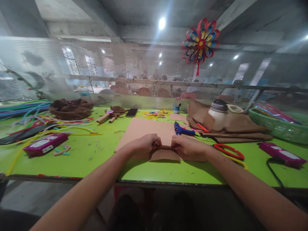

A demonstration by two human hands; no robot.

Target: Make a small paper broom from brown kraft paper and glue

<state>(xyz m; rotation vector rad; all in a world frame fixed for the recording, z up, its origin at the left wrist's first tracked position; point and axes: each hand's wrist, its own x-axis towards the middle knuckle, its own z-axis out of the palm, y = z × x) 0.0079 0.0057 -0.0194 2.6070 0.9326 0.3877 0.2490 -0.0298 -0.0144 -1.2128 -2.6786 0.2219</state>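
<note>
From the head view, both hands meet over the near middle of the green bench point(96, 157). The left hand point(145, 144) and the right hand point(189, 148) are each curled closed, fingers pinching one end of a narrow brown strip point(165, 147) that spans the short gap between them. The strip lies just above the near edge of a tan sheet point(144, 128) spread flat on the bench. A blue glue gun point(183, 129) rests just beyond the right hand, at the sheet's far right corner. A red ring point(228, 151) lies just right of the right wrist. A magenta box point(45, 143) sits well to the left, among loose coloured sticks point(60, 123). Farther back are a dark phone point(132, 112), folded brown sheets point(240, 126) with a white bottle point(218, 118) on them, and a green basket point(276, 128)
</note>
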